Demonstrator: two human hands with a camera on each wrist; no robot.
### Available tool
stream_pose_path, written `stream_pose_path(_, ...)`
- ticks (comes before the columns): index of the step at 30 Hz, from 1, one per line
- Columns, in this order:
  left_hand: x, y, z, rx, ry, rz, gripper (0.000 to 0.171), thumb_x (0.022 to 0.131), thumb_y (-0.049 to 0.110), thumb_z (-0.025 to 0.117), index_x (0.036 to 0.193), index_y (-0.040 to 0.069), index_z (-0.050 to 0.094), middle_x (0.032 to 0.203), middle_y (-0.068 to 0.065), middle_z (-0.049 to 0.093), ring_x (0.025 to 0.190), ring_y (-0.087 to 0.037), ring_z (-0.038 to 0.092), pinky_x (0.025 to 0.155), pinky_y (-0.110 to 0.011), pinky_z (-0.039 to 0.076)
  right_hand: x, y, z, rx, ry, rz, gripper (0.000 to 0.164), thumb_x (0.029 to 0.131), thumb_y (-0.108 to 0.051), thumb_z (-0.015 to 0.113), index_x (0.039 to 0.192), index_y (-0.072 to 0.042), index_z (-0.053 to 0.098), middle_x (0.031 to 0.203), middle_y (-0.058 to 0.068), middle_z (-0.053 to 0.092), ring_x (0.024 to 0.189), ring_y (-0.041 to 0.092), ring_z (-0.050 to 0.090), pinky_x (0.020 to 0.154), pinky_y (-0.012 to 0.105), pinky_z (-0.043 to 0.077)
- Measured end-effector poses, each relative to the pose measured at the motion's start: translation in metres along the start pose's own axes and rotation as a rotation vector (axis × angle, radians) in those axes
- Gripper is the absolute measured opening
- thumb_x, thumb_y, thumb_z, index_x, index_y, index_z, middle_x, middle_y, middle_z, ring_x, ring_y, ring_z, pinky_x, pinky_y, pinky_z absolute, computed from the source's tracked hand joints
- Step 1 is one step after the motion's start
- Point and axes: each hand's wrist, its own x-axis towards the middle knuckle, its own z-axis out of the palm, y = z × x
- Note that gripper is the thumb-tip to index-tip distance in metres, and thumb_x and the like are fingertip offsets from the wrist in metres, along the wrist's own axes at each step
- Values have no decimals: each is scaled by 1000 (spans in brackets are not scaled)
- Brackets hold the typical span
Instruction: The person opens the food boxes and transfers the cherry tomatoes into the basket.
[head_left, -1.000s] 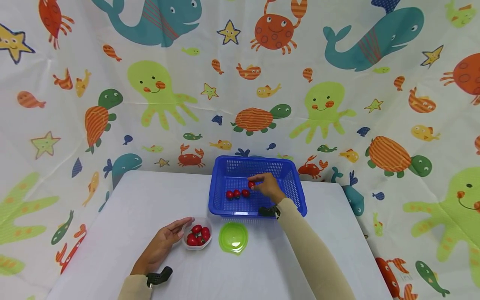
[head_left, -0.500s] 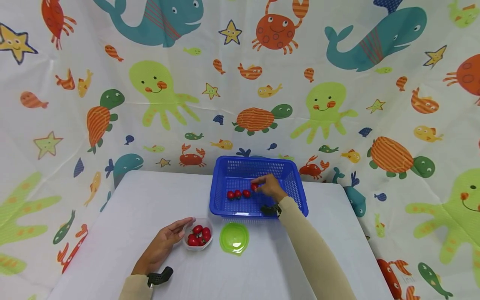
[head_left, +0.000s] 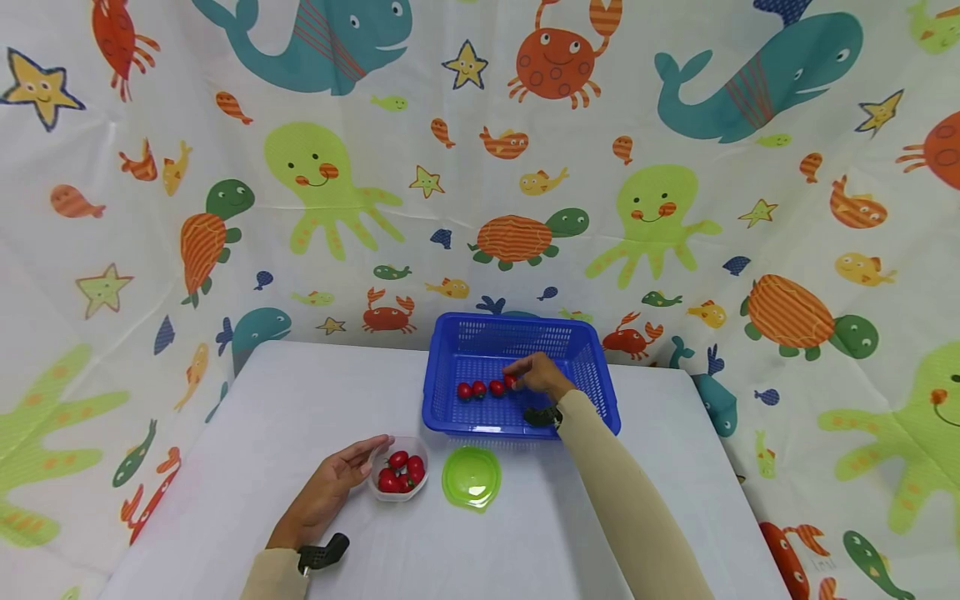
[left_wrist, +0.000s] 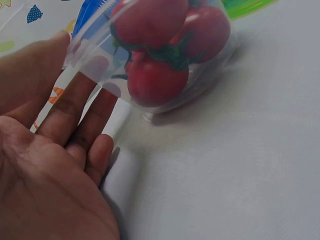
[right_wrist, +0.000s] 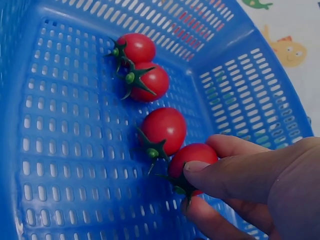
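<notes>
In the blue basket, my right hand (head_left: 542, 375) pinches a red cherry tomato (right_wrist: 192, 161) with a green calyx, the thumb on its near side. That tomato sits right beside another tomato (right_wrist: 163, 131) on the basket floor, and two more (right_wrist: 137, 48) lie farther along the same row. My left hand (head_left: 330, 483) rests against the side of a clear plastic container (head_left: 398, 495), its fingers fairly straight along the wall. Several red tomatoes (left_wrist: 157, 82) with green stems lie inside the container. Part of the held tomato is hidden by the right hand.
The blue plastic basket (head_left: 447, 422) has slotted walls and stands at the back of the white table (head_left: 375, 558). A green lid (head_left: 471, 478) lies between container and basket. Behind the table hangs a sea-animal printed cloth (head_left: 465, 108).
My right hand has lowered the held tomato toward the basket floor, up to the end of the row. The left hand stays at the container. The head view has shifted slightly.
</notes>
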Motion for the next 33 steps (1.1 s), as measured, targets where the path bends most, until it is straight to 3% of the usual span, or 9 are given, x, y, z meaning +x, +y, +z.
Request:
stream_pose_path(9, 0, 0, 1, -6, 9, -19, 53, 108, 26, 63, 159, 19, 50, 167, 1, 49, 138, 16, 49, 108, -4, 39, 0, 0, -2, -6, -7, -25, 39, 87, 15, 72, 123, 1, 77, 130, 20, 75, 132, 39, 65, 121, 54, 46)
stream_pose_path(18, -1, 1, 2, -2, 6, -8, 56, 108, 27, 63, 161, 16, 47, 169, -3, 45, 136, 19, 48, 109, -4, 38, -17, -21, -7, 19, 137, -68, 30, 96, -3, 74, 126, -9, 77, 135, 14, 73, 137, 36, 60, 121, 58, 44)
stream_pose_path(23, -1, 1, 3, -5, 2, -3, 56, 108, 26, 63, 161, 15, 47, 169, -4, 45, 136, 19, 48, 109, -3, 37, -33, -39, -6, 47, 213, -125, 23, 100, -12, 74, 122, -15, 79, 131, 7, 76, 127, 30, 66, 114, 53, 52)
stream_pose_path(27, -2, 1, 3, -2, -1, 7, 56, 109, 26, 62, 161, 14, 46, 170, -5, 44, 136, 19, 47, 109, -3, 37, -50, -51, 0, 47, 273, -180, 22, 100, -17, 76, 121, -19, 80, 124, 2, 78, 107, 24, 72, 96, 41, 61)
stream_pose_path(30, -1, 0, 3, -1, 4, 5, 55, 109, 25, 62, 161, 15, 47, 169, -5, 44, 137, 20, 47, 109, -3, 37, -66, -59, 7, 51, 310, -239, 22, 100, -19, 76, 122, -22, 80, 120, 0, 79, 98, 21, 71, 87, 36, 61)
stream_pose_path(33, -1, 0, 4, 1, 17, -6, 56, 108, 26, 63, 160, 16, 48, 169, -4, 46, 136, 20, 47, 109, -3, 37, -83, -65, 16, 55, 324, -306, 22, 101, -20, 75, 122, -24, 79, 119, -2, 79, 99, 20, 68, 89, 35, 59)
